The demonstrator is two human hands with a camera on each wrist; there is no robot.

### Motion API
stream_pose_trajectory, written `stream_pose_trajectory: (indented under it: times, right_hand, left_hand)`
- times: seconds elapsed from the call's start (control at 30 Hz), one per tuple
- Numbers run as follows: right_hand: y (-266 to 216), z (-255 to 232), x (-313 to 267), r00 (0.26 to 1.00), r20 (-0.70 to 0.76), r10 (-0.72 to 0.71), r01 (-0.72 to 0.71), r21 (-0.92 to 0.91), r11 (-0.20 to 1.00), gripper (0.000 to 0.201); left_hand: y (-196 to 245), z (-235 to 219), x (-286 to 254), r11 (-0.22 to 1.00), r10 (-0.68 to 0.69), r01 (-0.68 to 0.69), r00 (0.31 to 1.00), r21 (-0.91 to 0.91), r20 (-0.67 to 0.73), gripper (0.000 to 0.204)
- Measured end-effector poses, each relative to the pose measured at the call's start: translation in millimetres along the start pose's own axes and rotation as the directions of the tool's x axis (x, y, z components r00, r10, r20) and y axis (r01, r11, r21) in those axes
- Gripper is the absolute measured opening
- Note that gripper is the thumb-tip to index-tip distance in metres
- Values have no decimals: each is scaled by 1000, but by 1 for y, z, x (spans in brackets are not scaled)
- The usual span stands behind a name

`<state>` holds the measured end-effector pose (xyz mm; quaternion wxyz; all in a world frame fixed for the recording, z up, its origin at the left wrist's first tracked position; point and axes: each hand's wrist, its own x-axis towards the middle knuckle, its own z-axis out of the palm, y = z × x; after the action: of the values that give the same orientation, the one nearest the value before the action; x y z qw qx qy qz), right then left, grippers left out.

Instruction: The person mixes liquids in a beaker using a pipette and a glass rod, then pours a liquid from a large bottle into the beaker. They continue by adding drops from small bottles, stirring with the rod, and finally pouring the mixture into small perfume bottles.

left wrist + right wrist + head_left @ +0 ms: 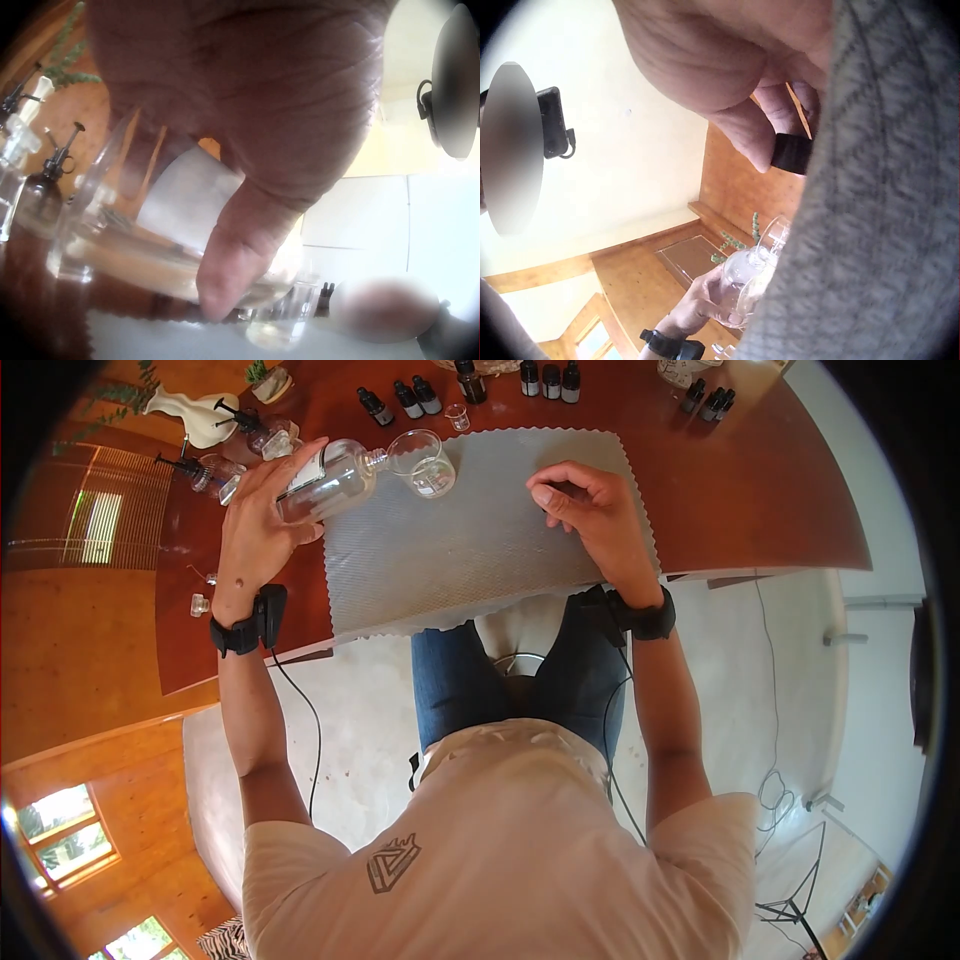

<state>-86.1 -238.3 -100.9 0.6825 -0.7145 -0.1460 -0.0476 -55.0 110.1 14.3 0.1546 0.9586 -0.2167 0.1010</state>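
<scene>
In the head view my left hand point(255, 525) grips a clear glass bottle point(335, 480) with a white label, tipped nearly flat, its neck pointing right. The neck reaches the rim of a clear glass beaker point(425, 465), which has a little liquid in the bottom and stands on the grey mat point(440, 560). From the left wrist, the thumb lies along the bottle point(135, 262), with pale liquid along its lower side. My right hand point(590, 510) is over the mat's right part, fingers curled. Between its thumb and fingers it pinches a small black cap point(790, 154).
Dark dropper bottles point(417, 398) and a larger brown bottle point(470, 382) line the back of the red-brown table point(780, 500). A tiny glass cup point(458, 417) stands behind the beaker. Spray bottles point(265, 435) and a white vase point(195, 415) are at the left.
</scene>
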Motion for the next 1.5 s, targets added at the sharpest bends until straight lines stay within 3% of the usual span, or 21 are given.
stream_pose_trajectory:
  times: [1.5]
  right_hand:
    - [-7,3,-3,999,-25,25,-24,7,1000,17]
  left_hand:
    - [0,-3,4,998,24,-23,1000,52,-4,94]
